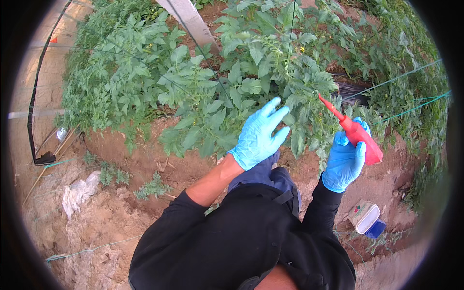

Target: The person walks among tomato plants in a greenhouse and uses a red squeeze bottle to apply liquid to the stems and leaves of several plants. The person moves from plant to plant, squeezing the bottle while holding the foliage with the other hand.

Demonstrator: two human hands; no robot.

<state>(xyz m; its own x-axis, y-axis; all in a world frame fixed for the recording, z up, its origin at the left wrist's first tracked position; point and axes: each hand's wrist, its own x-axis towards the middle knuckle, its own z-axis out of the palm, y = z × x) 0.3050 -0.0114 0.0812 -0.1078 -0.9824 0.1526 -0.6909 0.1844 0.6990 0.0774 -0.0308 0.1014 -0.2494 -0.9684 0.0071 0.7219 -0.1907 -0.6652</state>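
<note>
My right hand, in a blue disposable glove, grips a red plastic squeeze bottle. Its long tapered nozzle points up and to the left, close to the leaves. My left hand, gloved the same way, holds nothing and has its fingers apart. It hovers at the near side of a leafy tomato plant, its fingertips near the foliage; whether they touch a leaf I cannot tell. Small yellow flowers show higher up among the leaves.
Green twine runs across the plants on the right. A slanted concrete post rises beyond the row. On the soil lie a white container beside a blue lid, and a crumpled white plastic sheet. A black strap hangs far left.
</note>
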